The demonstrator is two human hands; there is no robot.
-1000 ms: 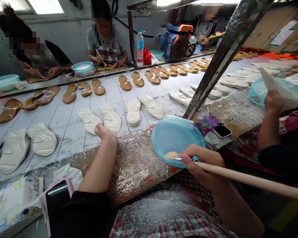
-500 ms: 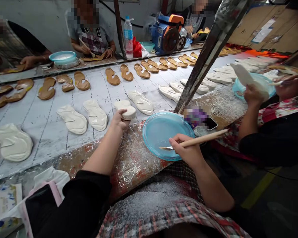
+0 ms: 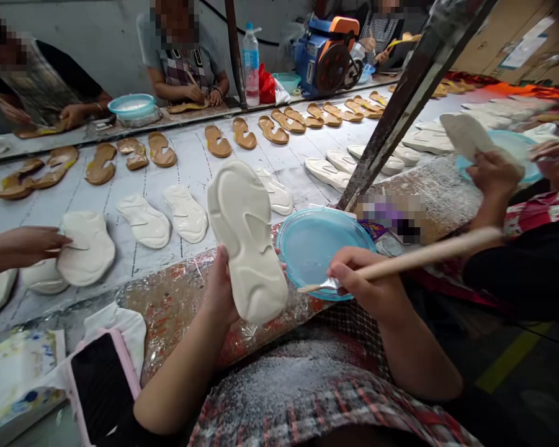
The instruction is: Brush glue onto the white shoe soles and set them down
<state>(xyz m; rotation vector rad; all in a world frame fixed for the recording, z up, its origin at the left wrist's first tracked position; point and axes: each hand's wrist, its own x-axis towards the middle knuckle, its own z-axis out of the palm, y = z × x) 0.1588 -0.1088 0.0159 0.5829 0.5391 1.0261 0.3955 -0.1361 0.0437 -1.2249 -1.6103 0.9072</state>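
Gripping a white shoe sole upright at lower center, the left hand faces the right hand, which pinches a wooden-handled spatula above a blue plastic plate.

The person's left hand holds a white moulded shoe sole upright, its ridged face turned up. The right hand grips a long wooden-handled brush, its metal-bound tip just over the rim of a round translucent blue plastic plate. Beyond the plastic-wrapped bench edge lie rows of glossy white soles and tan soles on a white-topped table. A co-worker's hand reaches in at left.
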